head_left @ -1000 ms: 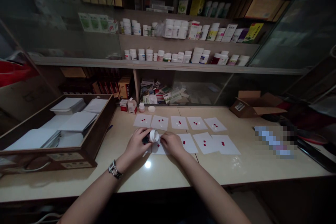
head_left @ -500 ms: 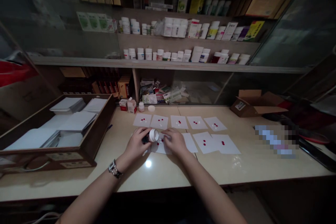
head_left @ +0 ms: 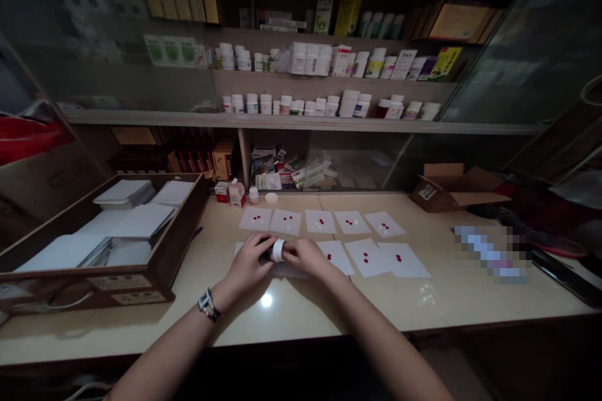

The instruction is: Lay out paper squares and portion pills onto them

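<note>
Holding, left hand: fingers (head_left: 266, 243) curled firmly round the bottle (head_left: 278, 251), tipped over the surface (head_left: 221, 319), dead centre of our clock.
Reaching, right hand (head_left: 306, 257): at 3 o'clock, fingertips bunched at the bottle's white mouth; whether they pinch anything, cannot tell!
Back-row papers (head_left: 329, 215): five strung from 11 round toward 3 o'clock, each showing red pills (head_left: 322, 221) and white pills (head_left: 356, 222); those look done.
Front-right papers (head_left: 414, 265): three out at 3 o'clock, red pills only in sight; whites apparently left to add.
Nearest papers (head_left: 290, 270): under the hands, contents hidden.
Drawer (head_left: 188, 200): 9 o'clock, stacked with paper sheets (head_left: 123, 191).
</note>
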The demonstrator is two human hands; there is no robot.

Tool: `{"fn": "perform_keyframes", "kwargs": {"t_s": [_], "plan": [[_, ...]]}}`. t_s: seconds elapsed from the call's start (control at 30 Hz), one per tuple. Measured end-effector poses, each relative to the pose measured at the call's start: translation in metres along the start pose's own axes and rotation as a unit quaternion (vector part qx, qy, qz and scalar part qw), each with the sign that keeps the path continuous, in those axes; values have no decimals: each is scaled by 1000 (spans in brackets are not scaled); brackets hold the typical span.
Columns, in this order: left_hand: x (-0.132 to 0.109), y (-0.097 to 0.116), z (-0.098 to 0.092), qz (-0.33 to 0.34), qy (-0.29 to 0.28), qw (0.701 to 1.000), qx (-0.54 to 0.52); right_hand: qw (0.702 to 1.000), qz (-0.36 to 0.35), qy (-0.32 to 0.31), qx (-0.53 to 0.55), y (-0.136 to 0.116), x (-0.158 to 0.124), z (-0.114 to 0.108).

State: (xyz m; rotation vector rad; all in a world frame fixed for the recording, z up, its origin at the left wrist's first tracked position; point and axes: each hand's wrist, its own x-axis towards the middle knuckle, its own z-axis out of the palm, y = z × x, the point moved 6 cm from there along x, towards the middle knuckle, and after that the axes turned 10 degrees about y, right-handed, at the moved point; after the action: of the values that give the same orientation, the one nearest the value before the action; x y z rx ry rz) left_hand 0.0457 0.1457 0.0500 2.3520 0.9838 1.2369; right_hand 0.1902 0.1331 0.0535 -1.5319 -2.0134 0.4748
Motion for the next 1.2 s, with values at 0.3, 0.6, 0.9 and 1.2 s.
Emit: {"fn": "perform_keyframes", "kwargs": {"t_s": [0.3, 0.6, 0.9, 1.2], "plan": [[-3, 3, 3, -5, -6, 1000, 15, 996, 51, 0, 72, 17, 2, 18], [-1, 4, 1, -14, 0, 1000, 25, 994, 39, 57, 80, 13, -1, 10], [-3, 11, 3, 36, -20, 996, 74, 998, 62, 9, 6, 12, -1, 7], [-4, 13, 1, 73, 7, 988, 136, 995, 44, 69, -55, 1, -3, -7]]}}
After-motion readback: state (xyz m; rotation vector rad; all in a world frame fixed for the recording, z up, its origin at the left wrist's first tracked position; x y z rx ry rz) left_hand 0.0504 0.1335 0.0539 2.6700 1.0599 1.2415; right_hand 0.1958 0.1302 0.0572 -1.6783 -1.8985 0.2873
